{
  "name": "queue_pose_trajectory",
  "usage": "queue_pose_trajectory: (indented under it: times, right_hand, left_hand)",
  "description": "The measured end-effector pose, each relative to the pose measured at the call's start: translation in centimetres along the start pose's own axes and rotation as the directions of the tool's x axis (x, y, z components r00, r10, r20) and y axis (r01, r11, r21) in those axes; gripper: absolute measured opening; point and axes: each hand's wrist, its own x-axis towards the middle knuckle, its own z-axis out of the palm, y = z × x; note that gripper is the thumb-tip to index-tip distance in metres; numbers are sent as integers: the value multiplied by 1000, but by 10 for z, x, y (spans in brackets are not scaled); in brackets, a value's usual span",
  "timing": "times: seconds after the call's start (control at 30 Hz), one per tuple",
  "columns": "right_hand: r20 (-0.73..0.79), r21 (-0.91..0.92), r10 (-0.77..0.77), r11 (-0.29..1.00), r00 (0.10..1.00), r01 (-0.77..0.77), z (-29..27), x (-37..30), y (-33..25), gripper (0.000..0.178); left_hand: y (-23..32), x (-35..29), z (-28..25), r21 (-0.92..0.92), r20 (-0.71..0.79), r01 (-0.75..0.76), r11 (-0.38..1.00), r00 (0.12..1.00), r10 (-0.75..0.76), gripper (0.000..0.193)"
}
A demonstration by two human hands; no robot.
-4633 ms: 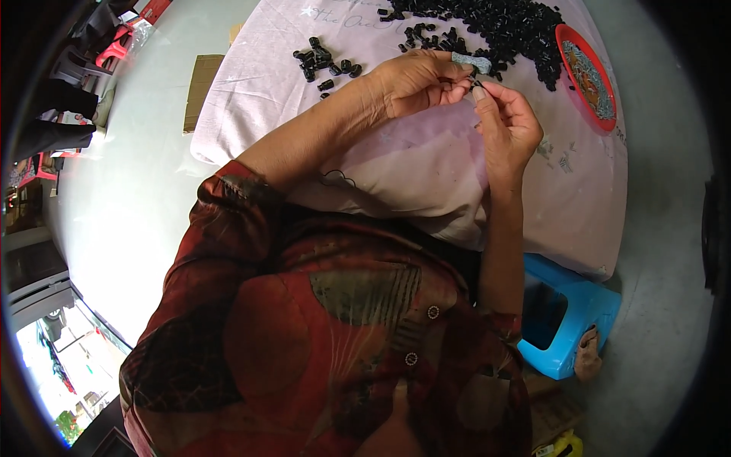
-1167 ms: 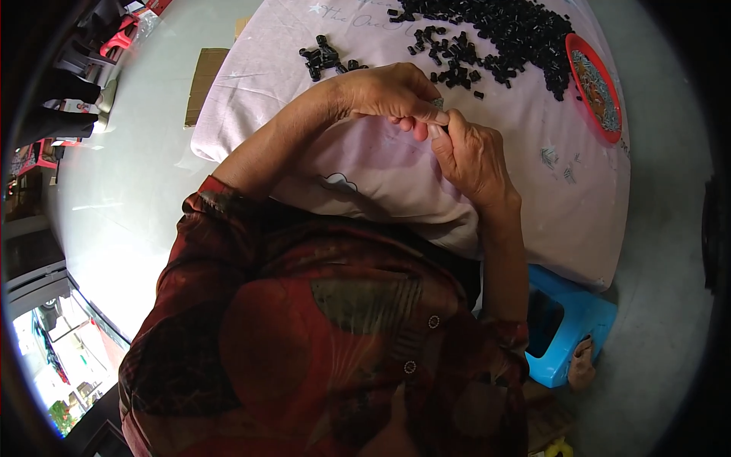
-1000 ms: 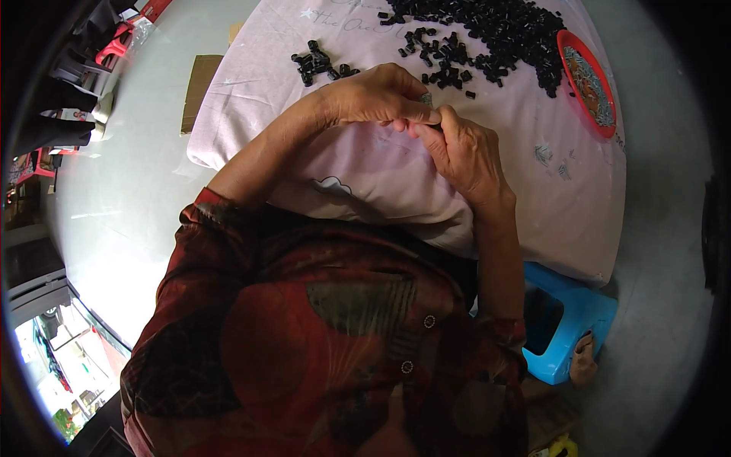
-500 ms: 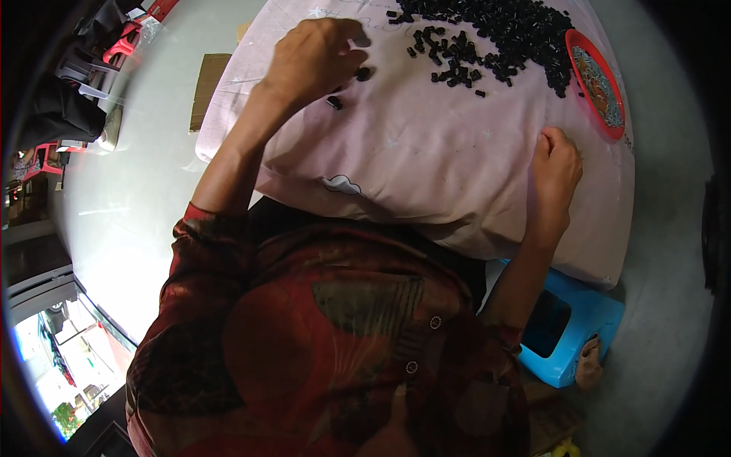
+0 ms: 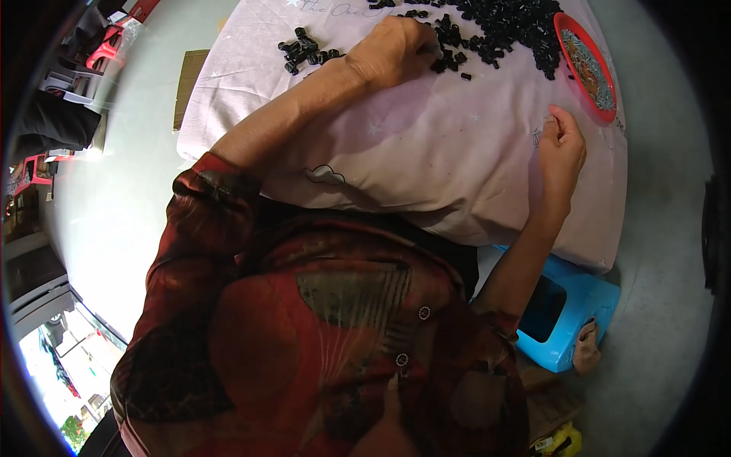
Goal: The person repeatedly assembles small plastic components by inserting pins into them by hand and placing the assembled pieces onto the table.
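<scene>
My left hand [image 5: 396,53] reaches across the table to the near edge of a large heap of small black cylindrical pieces [image 5: 514,34]. Its fingers bend down beside the pieces; their tips are mostly hidden, so any grip cannot be made out. Left of that wrist lies a smaller cluster of the same black pieces [image 5: 303,49]. Over the cloth at the right, my right hand [image 5: 564,145] is curled, thumb and forefinger drawn close together. Whatever it may hold is hidden. Just beyond it stands a red oval tray [image 5: 561,36] containing many small silvery metal parts.
A pale pink cloth [image 5: 426,164] covers the table and hangs over its front edge. Below the right forearm stands a blue plastic stool [image 5: 567,335] with a brown rag [image 5: 587,346] on it. Cardboard [image 5: 189,90] leans by the table's left side.
My left hand has moved right, from the left-hand pieces to the main heap's edge, uncovering the small cluster. My right hand stays near its place, forefinger slightly straighter. The whole view has shifted slightly.
</scene>
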Motion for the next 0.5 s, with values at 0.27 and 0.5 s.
queue_pose_trajectory:
  times: [0.27,0.5]
  right_hand:
    - [127,524,22,847,992,-86,19,-2,-13,21]
    - [3,44,-28,999,1000,28,-8,9,35,20]
  left_hand:
    - [9,-4,3,-865,392,416,281,909,-142,10]
    - [13,-6,-3,-850,448,483,212,873,-192,7]
